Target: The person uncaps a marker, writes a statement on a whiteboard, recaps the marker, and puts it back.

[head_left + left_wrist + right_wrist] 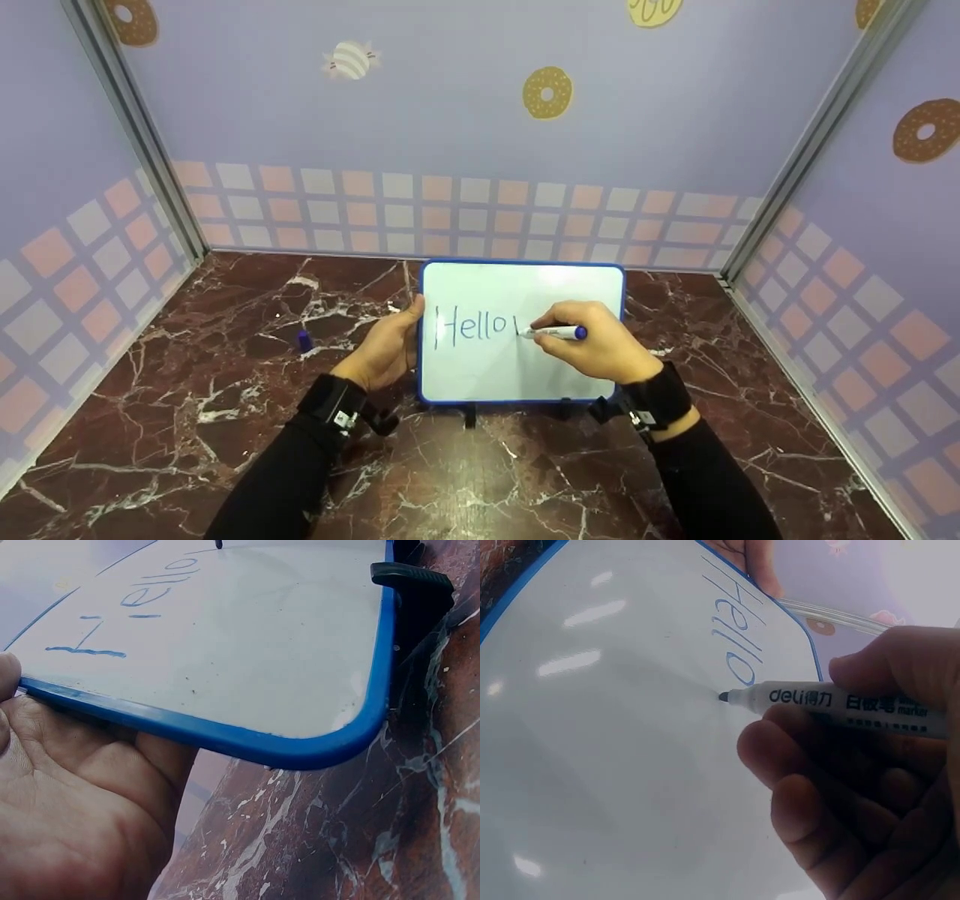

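Note:
A whiteboard (480,379) with a blue frame stands on the table, propped on small black feet. Blue handwriting on it reads "Hello", followed by a short stroke. At the board's left edge, my left hand (386,346) grips the frame, thumb at the front and the other fingers partly hidden behind. My right hand (596,345) pinches a white whiteboard marker (559,332) with a blue end. In the right wrist view, the marker's dark tip (724,697) is at the board's surface, just past the "o".
A small blue marker cap (304,340) lies on the dark red marbled table (247,390), left of my left hand. Patterned wall panels (450,120) enclose the table at the back and both sides. One black foot (412,596) juts out under the board's lower edge.

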Available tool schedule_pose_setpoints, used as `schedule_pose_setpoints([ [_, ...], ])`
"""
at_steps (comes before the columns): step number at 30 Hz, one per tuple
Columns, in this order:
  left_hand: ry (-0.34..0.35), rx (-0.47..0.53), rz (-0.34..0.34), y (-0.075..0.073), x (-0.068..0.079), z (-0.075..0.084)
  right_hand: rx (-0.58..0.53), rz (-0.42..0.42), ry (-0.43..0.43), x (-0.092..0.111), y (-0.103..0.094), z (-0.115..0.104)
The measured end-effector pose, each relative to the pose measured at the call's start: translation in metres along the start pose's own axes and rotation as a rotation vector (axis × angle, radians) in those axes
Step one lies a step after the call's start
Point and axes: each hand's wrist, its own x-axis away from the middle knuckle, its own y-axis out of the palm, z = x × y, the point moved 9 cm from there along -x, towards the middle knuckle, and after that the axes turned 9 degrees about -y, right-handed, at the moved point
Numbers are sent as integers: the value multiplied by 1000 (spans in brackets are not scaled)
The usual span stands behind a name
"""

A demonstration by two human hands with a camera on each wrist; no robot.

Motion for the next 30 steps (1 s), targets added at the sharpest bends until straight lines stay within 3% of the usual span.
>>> schedule_pose_setpoints([
  [13, 4, 13, 7, -1, -1, 0, 1, -4, 19, 2, -1, 1],
  [30, 2, 6, 13, -1, 0, 0, 47, 96, -35, 2, -12, -2],
])
